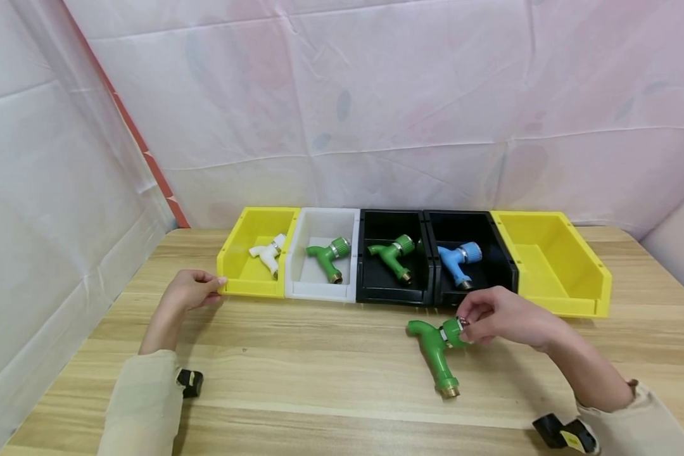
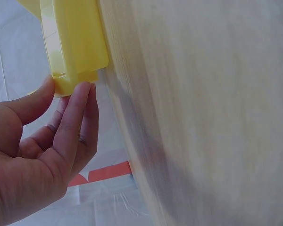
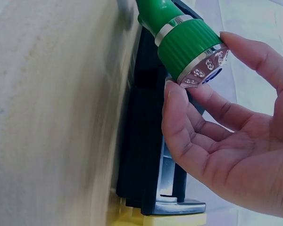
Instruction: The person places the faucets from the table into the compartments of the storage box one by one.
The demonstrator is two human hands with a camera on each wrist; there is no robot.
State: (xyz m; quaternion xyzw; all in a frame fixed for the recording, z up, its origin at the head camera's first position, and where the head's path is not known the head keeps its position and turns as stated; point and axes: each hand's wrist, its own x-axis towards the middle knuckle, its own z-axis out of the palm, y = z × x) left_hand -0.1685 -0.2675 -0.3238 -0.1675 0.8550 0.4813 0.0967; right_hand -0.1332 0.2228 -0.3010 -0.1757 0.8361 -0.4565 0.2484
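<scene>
My right hand (image 1: 504, 320) pinches the knob end of a green faucet (image 1: 435, 350) between thumb and fingers, over the table in front of the black bins. Its spout points left and its brass threaded end points down toward me. In the right wrist view, the ribbed knob (image 3: 188, 47) has a silver band and a patterned cap, with the fingertips at the cap's edge. My left hand (image 1: 192, 290) grips the front left corner of the left yellow bin (image 1: 256, 288), thumb on one side and fingers on the other, as the left wrist view shows.
Five-bin row, left to right: the left yellow bin holds a white faucet (image 1: 269, 254), the white bin (image 1: 321, 291) a green one, two black bins (image 1: 393, 296) a green and a blue faucet (image 1: 459, 263). The right yellow bin (image 1: 558, 306) ends it. Cloth (image 1: 376, 95) hangs behind.
</scene>
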